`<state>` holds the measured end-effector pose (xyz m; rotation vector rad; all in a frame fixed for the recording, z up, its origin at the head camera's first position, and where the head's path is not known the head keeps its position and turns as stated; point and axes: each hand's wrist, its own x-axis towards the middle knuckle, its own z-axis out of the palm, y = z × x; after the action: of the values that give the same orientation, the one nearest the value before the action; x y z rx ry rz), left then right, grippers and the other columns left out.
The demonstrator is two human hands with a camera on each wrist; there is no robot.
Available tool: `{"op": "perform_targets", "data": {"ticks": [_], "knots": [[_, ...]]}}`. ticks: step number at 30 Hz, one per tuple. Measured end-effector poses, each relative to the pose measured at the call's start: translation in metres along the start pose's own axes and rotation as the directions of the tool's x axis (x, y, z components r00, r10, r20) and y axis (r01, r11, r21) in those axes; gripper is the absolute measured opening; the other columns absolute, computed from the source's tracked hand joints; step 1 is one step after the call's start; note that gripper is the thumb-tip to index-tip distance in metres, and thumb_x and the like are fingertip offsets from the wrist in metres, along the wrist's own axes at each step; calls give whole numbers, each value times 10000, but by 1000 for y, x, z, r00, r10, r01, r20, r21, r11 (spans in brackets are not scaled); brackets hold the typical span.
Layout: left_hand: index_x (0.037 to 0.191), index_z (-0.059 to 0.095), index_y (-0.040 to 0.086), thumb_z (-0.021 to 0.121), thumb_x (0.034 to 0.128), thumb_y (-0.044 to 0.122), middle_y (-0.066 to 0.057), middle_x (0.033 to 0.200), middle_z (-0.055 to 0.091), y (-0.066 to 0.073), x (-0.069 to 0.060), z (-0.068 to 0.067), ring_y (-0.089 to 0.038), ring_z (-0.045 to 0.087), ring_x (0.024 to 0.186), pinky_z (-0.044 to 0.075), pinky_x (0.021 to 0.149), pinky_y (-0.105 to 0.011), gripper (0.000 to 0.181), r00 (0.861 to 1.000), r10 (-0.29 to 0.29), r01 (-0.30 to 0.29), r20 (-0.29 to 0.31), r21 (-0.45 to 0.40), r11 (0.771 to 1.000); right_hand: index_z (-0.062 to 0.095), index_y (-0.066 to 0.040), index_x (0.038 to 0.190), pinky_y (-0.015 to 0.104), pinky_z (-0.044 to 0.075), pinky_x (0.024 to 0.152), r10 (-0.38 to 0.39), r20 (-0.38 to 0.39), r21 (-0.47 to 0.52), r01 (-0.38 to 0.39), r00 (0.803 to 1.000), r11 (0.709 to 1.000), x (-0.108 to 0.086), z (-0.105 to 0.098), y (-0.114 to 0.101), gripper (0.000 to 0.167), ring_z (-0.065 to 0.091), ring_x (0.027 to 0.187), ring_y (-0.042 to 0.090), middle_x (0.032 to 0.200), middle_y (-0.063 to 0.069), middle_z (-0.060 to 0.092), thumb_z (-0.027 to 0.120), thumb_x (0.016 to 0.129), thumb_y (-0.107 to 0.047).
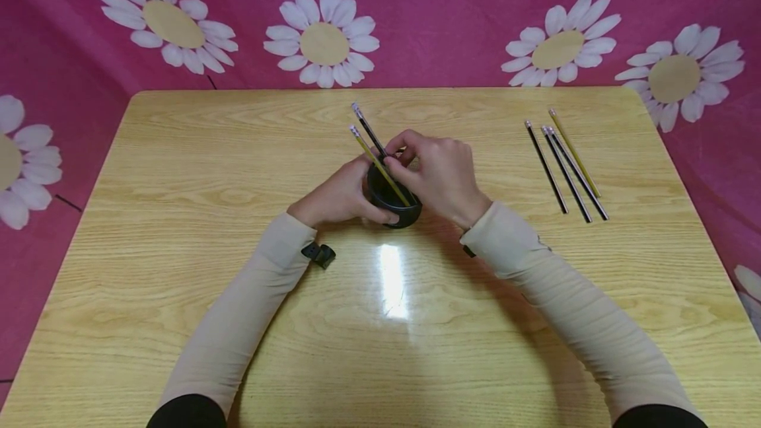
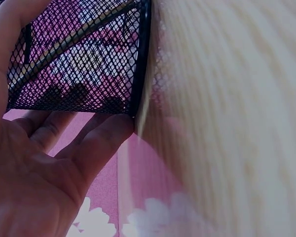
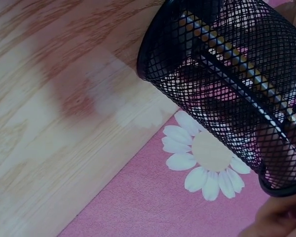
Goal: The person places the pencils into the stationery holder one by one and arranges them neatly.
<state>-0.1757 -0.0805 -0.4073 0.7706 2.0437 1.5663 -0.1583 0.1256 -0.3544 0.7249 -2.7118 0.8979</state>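
A black mesh cup [image 1: 407, 218] is found between the hands, above or on the tabletop [image 1: 238, 150]; contact at its base cannot be confirmed. The cup is gripped by the left hand [image 1: 340, 195], the thumb curled round the near side and the fingers round the far side. A black pencil [image 1: 370, 129] is pinched at the cup's rim between the thumb and index finger of the right hand [image 1: 442, 170], the lower part being inside the cup. A yellow pencil [image 1: 382, 168] is leaned in the cup, tilted toward the left hand. Three dark pencils [image 1: 547, 167] and a second yellow pencil [image 1: 575, 153] are laid well to the right of the right hand. Beyond the hands, a pink daisy-patterned backdrop [image 1: 440, 18] is noted.
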Motion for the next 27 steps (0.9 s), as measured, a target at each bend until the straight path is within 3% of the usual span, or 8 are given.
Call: {"op": "perform_targets", "data": {"ticks": [5, 18, 27], "knots": [[1451, 555, 29, 988, 775, 32, -81, 1340, 680, 0, 0, 0, -215, 629, 1208, 420, 1147, -373, 803, 1000, 0, 0, 11, -28, 1000, 785, -74, 1068, 426, 473, 590, 2, 17, -22, -1, 1000, 1000, 0, 0, -1, 152, 671, 639, 205, 856, 57, 792, 817, 993, -202], [1438, 531, 46, 993, 765, 25, -81, 1344, 676, 0, -1, 1, -208, 631, 1220, 421, 1145, -351, 817, 1000, -17, 17, -24, -26, 1000, 787, -83, 1059, 440, 495, 589, -3, 27, -15, 3, 1000, 1000, -2, 0, -3, 147, 705, 668, 207, 856, 47, 797, 831, 984, -201], [1399, 497, 43, 984, 783, 37, -91, 1339, 661, 0, -2, 1, -219, 635, 1225, 429, 1148, -359, 785, 1000, -12, 12, -16, -10, 1000, 790, -90, 1057, 437, 501, 582, 7, 40, -30, -6, 999, 1000, -3, 0, -3, 143, 705, 675, 203, 850, 36, 797, 833, 980, -203]]}}
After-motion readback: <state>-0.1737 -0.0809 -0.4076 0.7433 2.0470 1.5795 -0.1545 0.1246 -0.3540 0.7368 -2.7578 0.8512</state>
